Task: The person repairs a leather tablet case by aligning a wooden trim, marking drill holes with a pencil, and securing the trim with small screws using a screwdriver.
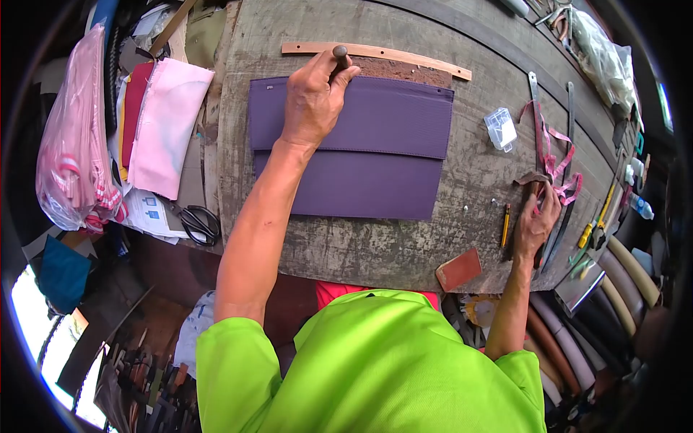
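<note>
On worktable (339, 252), gripping rod (340, 52) in left hand (314, 105) over upper-centre panel (361, 141), apparent hammer (533, 177) in right hand (535, 222); seemingly aligning, needs steadiness.

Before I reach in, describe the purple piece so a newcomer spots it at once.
On the large worn table, find the holed wooden strip. The purple piece lies flat nearer the person, partly covered by the left hand. Unlike the narrow strip, it is broad, purple and crossed by a stitched edge.
</note>
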A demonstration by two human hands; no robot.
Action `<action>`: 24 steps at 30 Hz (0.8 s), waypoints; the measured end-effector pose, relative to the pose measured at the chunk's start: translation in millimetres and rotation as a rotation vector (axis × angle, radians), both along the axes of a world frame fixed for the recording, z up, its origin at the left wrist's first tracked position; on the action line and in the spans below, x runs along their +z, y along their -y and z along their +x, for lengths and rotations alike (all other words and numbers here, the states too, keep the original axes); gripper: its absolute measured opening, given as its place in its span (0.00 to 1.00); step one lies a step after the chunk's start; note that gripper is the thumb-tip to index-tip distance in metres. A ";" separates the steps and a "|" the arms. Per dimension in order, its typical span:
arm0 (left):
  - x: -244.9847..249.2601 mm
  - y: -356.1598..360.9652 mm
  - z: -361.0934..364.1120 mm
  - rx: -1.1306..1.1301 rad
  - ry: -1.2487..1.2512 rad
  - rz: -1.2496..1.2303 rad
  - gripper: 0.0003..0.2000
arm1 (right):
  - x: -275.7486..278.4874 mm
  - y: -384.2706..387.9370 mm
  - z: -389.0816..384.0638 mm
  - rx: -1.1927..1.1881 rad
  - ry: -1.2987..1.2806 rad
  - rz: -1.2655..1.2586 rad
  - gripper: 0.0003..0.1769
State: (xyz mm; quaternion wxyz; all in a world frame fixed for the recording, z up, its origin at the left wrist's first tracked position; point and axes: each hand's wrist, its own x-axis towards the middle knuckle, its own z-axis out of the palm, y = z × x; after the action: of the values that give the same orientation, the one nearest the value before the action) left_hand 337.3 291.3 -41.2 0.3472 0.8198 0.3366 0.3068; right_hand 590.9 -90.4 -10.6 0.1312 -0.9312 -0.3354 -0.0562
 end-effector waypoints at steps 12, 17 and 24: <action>-17.0 15.6 2.4 0.079 0.064 0.120 0.07 | -41.4 123.1 24.1 -0.058 -0.245 -0.110 0.22; -25.5 22.9 5.5 0.143 0.084 0.222 0.07 | -46.6 132.2 14.2 0.032 -0.258 -0.113 0.24; -30.2 28.4 7.1 0.180 0.081 0.269 0.10 | 36.6 42.9 -37.7 0.040 -0.290 0.039 0.24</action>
State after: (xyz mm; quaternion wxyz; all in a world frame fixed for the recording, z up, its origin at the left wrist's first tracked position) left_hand 344.4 262.8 -71.4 0.2188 0.8124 0.3500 0.4119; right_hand 553.2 -133.3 25.9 0.1976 -0.9200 -0.3301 0.0752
